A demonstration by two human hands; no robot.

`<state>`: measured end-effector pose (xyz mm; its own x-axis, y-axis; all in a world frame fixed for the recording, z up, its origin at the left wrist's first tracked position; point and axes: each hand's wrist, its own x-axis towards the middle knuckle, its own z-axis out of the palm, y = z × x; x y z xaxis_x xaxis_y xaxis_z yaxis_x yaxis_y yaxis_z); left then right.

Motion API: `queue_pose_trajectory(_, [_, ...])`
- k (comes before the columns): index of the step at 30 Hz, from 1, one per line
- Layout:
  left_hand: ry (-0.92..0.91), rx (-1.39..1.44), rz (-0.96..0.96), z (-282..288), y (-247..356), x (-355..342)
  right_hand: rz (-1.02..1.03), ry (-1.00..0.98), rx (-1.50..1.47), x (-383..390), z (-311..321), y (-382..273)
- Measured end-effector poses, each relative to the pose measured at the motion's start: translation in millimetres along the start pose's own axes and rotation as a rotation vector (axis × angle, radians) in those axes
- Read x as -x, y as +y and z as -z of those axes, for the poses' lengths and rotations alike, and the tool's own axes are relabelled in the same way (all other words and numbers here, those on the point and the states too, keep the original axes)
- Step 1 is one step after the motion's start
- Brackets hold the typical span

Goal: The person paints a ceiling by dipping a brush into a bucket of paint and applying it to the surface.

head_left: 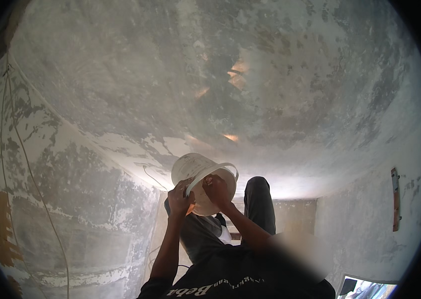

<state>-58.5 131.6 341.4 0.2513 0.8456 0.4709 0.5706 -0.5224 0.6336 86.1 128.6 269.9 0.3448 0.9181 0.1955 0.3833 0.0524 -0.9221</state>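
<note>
A white plastic bucket [182,168] is tilted in front of my raised legs, its mouth turned toward me. My left hand [181,197] is closed on the left part of the bucket's rim. Inside the mouth, my right hand [215,190] is bent with its fingers curled. Whatever those fingers hold, if anything, is hidden. The bucket's white handle [228,166] arches over the upper right of the opening.
Patchy grey plaster wall [290,89] fills the area ahead. Thin cables [33,172] hang down the left wall, by a torn brown patch [2,226]. A narrow wooden strip [395,199] is on the right wall. My knee [259,202] rises beside the bucket.
</note>
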Motion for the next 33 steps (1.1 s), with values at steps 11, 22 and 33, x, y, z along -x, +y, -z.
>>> queue_pose_trajectory(11, [-0.097,-0.103,0.257,3.1,25.0,-0.6,-0.049,-0.120,0.166,4.3,-6.3,-1.6])
queue_pose_trajectory(22, [0.013,-0.049,0.247,-10.1,18.6,9.5,-0.050,-0.108,0.240,-4.6,0.7,1.2])
queue_pose_trajectory(33, [0.033,-0.006,0.146,-16.3,21.0,0.4,0.031,-0.145,0.195,-11.6,16.0,2.9])
